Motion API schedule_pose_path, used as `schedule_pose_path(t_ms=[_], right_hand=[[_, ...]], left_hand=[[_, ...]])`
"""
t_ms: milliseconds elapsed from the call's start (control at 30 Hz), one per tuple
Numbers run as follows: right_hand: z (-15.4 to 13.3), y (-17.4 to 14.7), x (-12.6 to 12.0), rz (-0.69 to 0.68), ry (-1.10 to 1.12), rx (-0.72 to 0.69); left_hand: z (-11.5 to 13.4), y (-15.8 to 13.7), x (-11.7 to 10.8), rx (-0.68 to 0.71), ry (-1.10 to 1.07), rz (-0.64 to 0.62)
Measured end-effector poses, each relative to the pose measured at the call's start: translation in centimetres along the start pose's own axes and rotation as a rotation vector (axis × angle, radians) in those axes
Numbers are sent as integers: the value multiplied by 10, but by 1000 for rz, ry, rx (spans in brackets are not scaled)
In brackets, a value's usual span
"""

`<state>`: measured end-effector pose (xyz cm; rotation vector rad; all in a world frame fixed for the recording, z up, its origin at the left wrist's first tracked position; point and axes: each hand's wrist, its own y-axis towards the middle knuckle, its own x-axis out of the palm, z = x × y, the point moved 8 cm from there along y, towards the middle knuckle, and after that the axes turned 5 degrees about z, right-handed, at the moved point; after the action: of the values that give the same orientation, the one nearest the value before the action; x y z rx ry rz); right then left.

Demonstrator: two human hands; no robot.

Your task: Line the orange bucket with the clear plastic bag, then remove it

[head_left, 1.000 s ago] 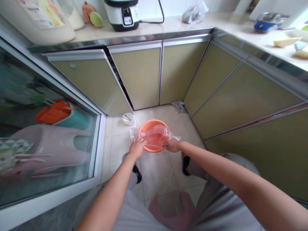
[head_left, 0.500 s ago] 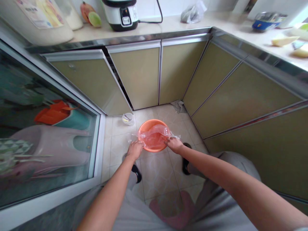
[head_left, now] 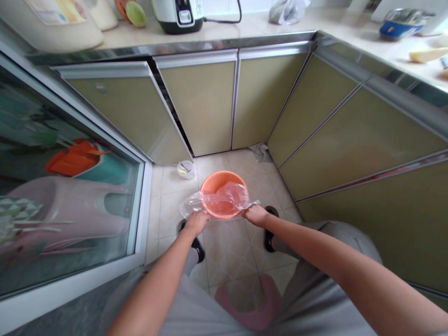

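Tiled floor around orange basin rim

Left fingers, mine: tips too small to tell apart at the clear plastic bag. 
Right fingers, mine: curled, tips hidden. 
Orange basin: inside partly veiled by the bag. 
Small tub, floor: contents too small to name. 
Pink object: partly hidden by my trousers. 
Cooker, tabletop: top cut off by the upper edge. 
Large jar: likewise cut off, label blurred.
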<state>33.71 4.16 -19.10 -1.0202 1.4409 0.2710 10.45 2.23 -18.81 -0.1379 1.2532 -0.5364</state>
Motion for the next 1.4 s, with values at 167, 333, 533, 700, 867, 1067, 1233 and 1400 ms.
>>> schedule_pose_path(t_ms=[167, 333, 533, 700, 867, 1067, 1233, 1400], right_hand=[[9, 9, 14, -9, 76, 76], [47, 2, 17, 17, 353, 403], [52, -26, -8, 136, 569, 750], [-4, -6, -15, 260, 742, 476], [-2, 10, -16, 451, 670, 476], [48, 26, -25, 548, 547, 554], [76, 30, -57, 717, 526, 547], [66, 22, -63, 789, 583, 537]], left_hand=[[-5, 3, 12, -64, 21, -62], [-24, 4, 15, -136, -14, -73], [-31, 6, -31, -367, -19, 47], [-22, 12, -38, -352, -88, 124], [-28, 16, -32, -253, -127, 324], [-62, 32, -41, -348, -303, 474], [-88, 28, -48, -595, -449, 506], [-66, 22, -60, -566, -106, 511]])
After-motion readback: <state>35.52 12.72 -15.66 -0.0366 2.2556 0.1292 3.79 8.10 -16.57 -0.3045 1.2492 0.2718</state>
